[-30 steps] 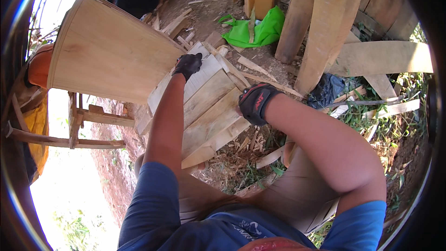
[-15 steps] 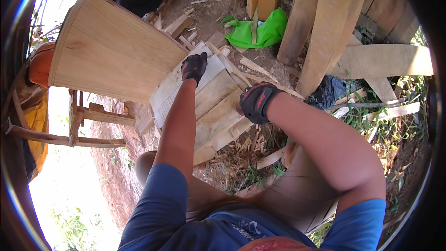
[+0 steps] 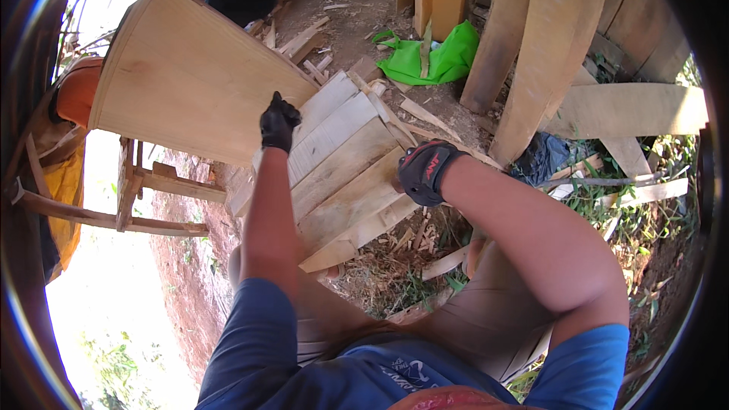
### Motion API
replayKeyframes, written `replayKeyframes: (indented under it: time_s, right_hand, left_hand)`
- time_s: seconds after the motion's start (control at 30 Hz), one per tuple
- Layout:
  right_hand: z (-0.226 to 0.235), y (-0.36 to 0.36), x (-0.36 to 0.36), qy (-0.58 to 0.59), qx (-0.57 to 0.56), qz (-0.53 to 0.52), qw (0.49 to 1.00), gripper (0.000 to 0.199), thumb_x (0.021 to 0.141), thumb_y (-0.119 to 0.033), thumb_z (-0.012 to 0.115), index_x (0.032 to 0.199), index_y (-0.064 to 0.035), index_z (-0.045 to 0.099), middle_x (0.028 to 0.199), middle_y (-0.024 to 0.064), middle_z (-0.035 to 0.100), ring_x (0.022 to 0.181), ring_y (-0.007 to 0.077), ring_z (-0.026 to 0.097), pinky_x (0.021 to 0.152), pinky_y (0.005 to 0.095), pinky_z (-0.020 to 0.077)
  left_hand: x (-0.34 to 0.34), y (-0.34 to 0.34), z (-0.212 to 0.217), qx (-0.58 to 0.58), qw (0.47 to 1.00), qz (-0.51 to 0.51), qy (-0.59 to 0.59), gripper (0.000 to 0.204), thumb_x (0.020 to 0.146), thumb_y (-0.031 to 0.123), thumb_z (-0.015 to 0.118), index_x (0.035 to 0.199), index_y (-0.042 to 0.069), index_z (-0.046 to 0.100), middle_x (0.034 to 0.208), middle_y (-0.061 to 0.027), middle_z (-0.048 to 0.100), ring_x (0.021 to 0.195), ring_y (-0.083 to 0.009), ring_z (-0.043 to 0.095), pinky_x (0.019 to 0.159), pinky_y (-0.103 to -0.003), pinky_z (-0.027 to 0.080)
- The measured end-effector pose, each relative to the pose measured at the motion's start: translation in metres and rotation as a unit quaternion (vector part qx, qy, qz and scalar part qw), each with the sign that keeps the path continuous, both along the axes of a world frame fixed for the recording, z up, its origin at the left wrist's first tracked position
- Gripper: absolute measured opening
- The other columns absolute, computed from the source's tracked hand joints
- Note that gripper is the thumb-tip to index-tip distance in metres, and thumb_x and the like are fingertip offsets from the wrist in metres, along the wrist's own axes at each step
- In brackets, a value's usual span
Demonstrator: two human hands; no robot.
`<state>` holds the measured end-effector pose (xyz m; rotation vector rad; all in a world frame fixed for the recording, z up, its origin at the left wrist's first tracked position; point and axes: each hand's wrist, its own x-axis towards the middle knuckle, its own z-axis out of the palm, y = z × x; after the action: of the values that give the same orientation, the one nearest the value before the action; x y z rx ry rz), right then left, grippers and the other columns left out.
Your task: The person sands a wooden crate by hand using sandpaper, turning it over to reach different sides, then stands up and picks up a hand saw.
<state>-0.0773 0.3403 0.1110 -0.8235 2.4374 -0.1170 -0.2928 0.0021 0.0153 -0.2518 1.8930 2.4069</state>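
In front of me lies a slatted wooden panel (image 3: 345,148), made of several pale boards side by side, set at a slant. My left hand (image 3: 279,123), in a black glove, is closed above the panel's left part, near the big curved wooden piece (image 3: 197,68). One digit points up and away; the other fingers are curled, and what they hold, if anything, is hidden. My right hand (image 3: 427,173), in a black glove with red marks, is curled at the panel's right edge and seems to grip it. Its fingertips are mostly hidden.
Tall curved planks (image 3: 550,38) lean at the far right. A bright green bag (image 3: 437,57) lies on the dirt beyond the panel. Wood scraps (image 3: 304,38) and shavings are scattered around. At the left stand a wooden frame (image 3: 163,182) and an orange object (image 3: 78,91).
My left hand has moved left and slightly nearer, off the panel's far pale boards toward the curved piece. My right hand stays at the panel's right edge. The whole view has shifted slightly.
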Motion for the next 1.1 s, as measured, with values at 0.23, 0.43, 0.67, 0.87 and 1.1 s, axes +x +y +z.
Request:
replayKeyframes:
  time_s: [0.23, 0.43, 0.67, 0.87, 1.1]
  right_hand:
    - [-0.004, -0.002, -0.004, -0.034, 0.029, -0.007, 0.999, 0.035, 0.090, -0.026, 0.062, 0.115, -0.0066, 0.076, 0.114, 0.0171, 0.075, 0.105, 0.0359, 0.072, 0.088, 0.0461, 0.0568]
    - [0.004, 0.006, -0.006, -0.039, 0.021, -0.012, 0.999, 0.055, 0.099, -0.050, 0.051, 0.107, -0.0018, 0.075, 0.102, 0.0209, 0.074, 0.097, 0.0390, 0.072, 0.087, 0.0472, 0.0557]
    - [0.019, 0.027, -0.015, -0.078, 0.021, -0.051, 0.995, 0.048, 0.093, -0.047, 0.056, 0.097, -0.0041, 0.075, 0.096, 0.0236, 0.073, 0.092, 0.0404, 0.072, 0.081, 0.0480, 0.0545]
    - [-0.019, 0.064, -0.018, 0.106, -0.080, -0.240, 0.962, 0.038, 0.095, -0.037, 0.062, 0.103, -0.0017, 0.072, 0.093, 0.0241, 0.073, 0.090, 0.0416, 0.071, 0.080, 0.0506, 0.0531]
    - [-0.075, -0.012, -0.042, 0.435, -0.067, -0.122, 0.890, 0.023, 0.098, -0.024, 0.061, 0.111, -0.0063, 0.068, 0.084, 0.0236, 0.069, 0.082, 0.0476, 0.066, 0.076, 0.0562, 0.0522]
  left_hand:
    - [0.079, -0.040, 0.113, -0.350, 0.925, -0.150, -0.009, 0.039, 0.104, 0.027, 0.059, 0.070, 0.009, 0.054, 0.060, -0.0037, 0.055, 0.051, -0.0169, 0.050, 0.063, -0.033, 0.050]
    - [0.244, 0.033, 0.122, -0.408, 0.686, -0.595, 0.096, 0.033, 0.095, 0.027, 0.066, 0.117, 0.003, 0.072, 0.091, -0.0093, 0.072, 0.085, -0.0254, 0.069, 0.084, -0.039, 0.055]
    - [0.270, 0.035, 0.039, -0.337, 0.634, -0.651, 0.244, 0.028, 0.093, 0.028, 0.066, 0.113, 0.011, 0.072, 0.107, -0.0114, 0.074, 0.101, -0.0341, 0.070, 0.090, -0.044, 0.055]
    - [0.259, 0.028, 0.014, -0.550, 0.702, -0.277, 0.358, 0.034, 0.091, 0.034, 0.070, 0.111, 0.006, 0.067, 0.109, -0.0148, 0.069, 0.109, -0.0351, 0.065, 0.093, -0.050, 0.051]
    - [0.249, 0.015, -0.027, -0.519, 0.728, -0.224, 0.387, 0.085, 0.084, 0.048, 0.077, 0.152, 0.007, 0.045, 0.157, -0.0181, 0.044, 0.147, -0.0357, 0.040, 0.121, -0.051, 0.033]
